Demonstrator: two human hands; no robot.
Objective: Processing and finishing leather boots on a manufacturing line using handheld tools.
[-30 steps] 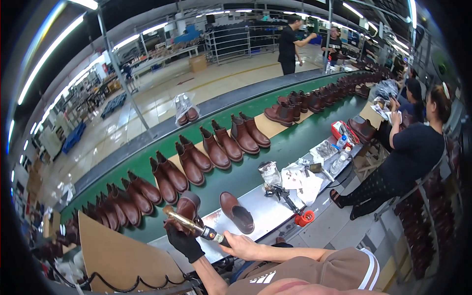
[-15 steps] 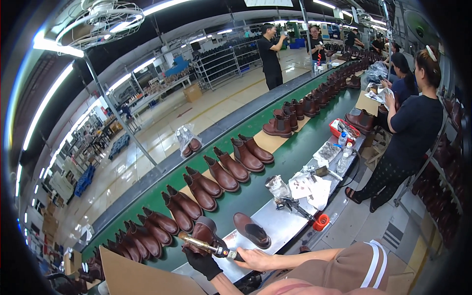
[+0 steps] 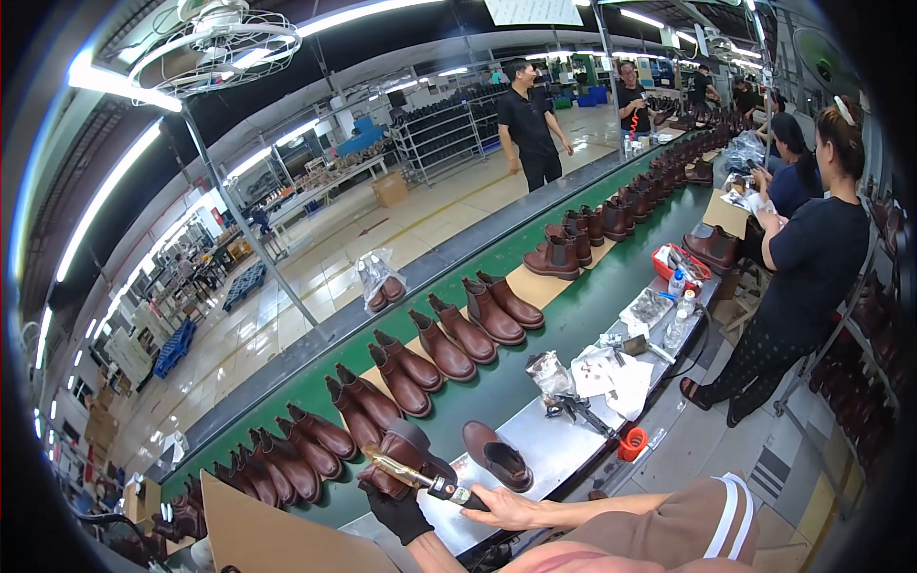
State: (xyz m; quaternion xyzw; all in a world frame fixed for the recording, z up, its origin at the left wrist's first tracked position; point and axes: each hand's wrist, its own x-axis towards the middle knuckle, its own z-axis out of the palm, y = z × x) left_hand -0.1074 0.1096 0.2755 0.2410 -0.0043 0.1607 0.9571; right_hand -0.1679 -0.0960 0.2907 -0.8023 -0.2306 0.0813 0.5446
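Black-gloved left fingers [image 3: 390,508] grip a brown leather boot [image 3: 408,443]; at its four o'clock, bare right fingers [image 3: 489,508] clasp a gold-and-black tubular tool [image 3: 426,483].

Your left glove [image 3: 399,516] looks like matt black cloth. The boot [image 3: 411,443] that you hold seems smooth leather, slightly glossy; your tool [image 3: 403,471] has a shiny, metal-like barrel. The counter [image 3: 557,449] is glossy metal, the panel [image 3: 272,535] matt cardboard.
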